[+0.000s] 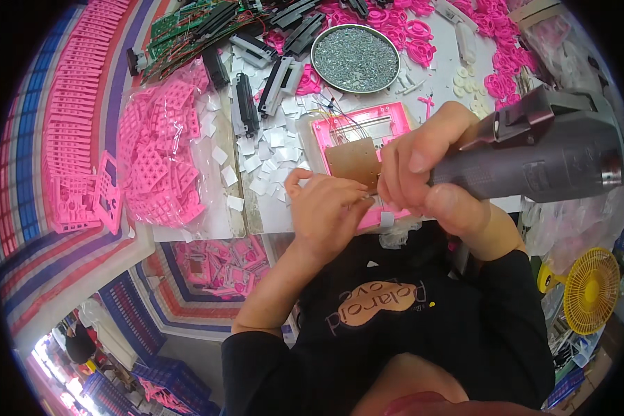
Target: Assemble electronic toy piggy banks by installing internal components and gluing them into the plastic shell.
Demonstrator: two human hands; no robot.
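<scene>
A pink plastic housing lies on the table in front of me, with a brown circuit board and thin wires in it. My right hand is wrapped round a dark grey power screwdriver above the housing's right side; the tool's tip is hidden behind my fingers. At the board's lower left edge, my left hand has its fingertips pinched together. Whatever sits between them is too small to name. Beyond the housing stands a round metal dish full of small screws.
Black and grey slotted parts and white paper squares lie left of the housing. Farther left are a bag of pink grid pieces and a row of pink parts. A yellow fan stands low at right.
</scene>
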